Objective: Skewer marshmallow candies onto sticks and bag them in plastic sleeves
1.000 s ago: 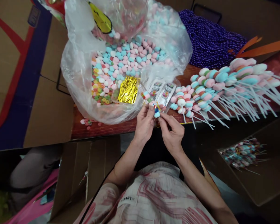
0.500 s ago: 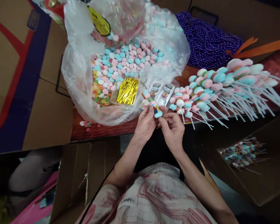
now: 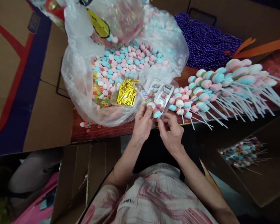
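My left hand [image 3: 143, 123] is closed on a candy skewer [image 3: 156, 114], a row of pink, green and blue candies in a clear printed bag [image 3: 142, 92]. The bag's far end points up and left, toward the gold twist ties [image 3: 126, 92]. My right hand [image 3: 171, 132] is closed, thumb against the fingers, at the skewer's near end by a blue candy. What lies between those fingertips is too small to make out, perhaps the stick or the bag's edge. Beyond the hands lies a stack of flat printed bags [image 3: 164, 94].
A large plastic bag [image 3: 78, 93] holds loose candies [image 3: 121, 60]. Unwrapped candy skewers [image 3: 220, 77] lie at the table's right, sticks over the edge. Purple bead strands [image 3: 207, 40] lie behind. Wrapped skewers [image 3: 245, 152] sit in a carton [image 3: 268, 183] below right.
The bagged skewer has turned in my fingers, and more of the bag's length shows toward the upper left. Both hands have shifted slightly left, and the right fingers have drawn a little lower.
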Motion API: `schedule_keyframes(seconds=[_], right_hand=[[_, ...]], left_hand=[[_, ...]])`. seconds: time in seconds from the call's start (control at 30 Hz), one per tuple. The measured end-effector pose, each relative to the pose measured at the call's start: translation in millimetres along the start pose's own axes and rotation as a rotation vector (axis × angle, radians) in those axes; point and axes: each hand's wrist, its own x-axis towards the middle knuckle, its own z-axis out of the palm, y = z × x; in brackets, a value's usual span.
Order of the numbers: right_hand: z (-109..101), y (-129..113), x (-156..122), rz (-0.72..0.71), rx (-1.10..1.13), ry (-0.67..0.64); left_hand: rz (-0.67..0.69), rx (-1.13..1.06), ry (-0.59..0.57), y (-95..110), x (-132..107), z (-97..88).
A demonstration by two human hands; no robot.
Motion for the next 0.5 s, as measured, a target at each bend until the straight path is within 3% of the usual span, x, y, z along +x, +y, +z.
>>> schedule_keyframes(seconds=[0.33, 0.5], right_hand=[[1.3, 4.0, -1.7, -0.177, -0.022, -0.023], [2.1, 6.8, 0.9, -0.147, 0.022, -0.047]], left_hand=[[-0.045, -0.055, 0.016, -6.1, -2.6, 3.9], [-0.078, -0.106, 0.021, -9.5, -6.2, 3.7]])
